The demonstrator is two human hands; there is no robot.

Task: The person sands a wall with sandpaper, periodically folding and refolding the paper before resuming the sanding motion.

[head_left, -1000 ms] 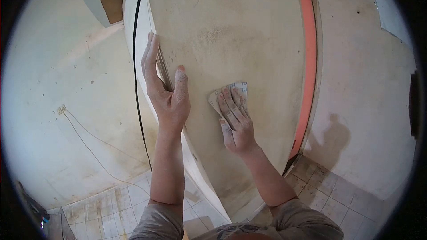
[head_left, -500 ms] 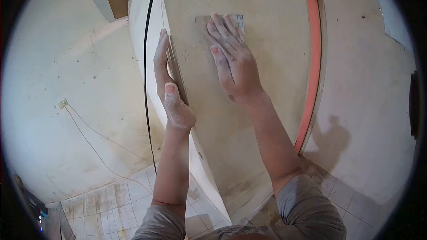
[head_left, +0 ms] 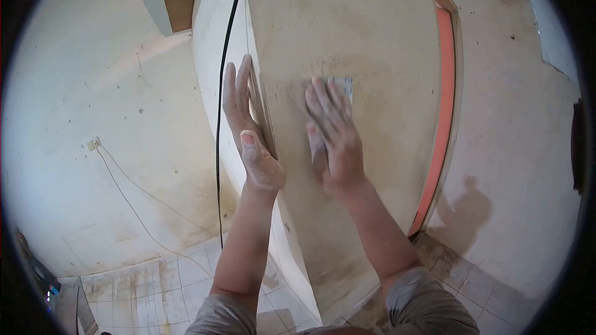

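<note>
Under the flat fingers of my right hand lies a sheet of sandpaper, pressed to the face of a beige wall. Most of the sheet is covered; a printed corner shows past the fingertips. My left hand is at the wall's left corner edge, palm turned toward the edge, fingers stretched upward and thumb apart, with nothing seen in it. Pale dust coats both hands. Dark smudges and specks mark the wall around the sandpaper.
A black cable hangs just left of my left hand. On the left wall a socket has thin cords running down. A door frame with a pink-orange strip stands to the right. Floor tiles lie below.
My right hand and the sandpaper have slid down the wall. My left hand stays at the corner edge, its fingers now spread a little more. The view has shifted slightly.
</note>
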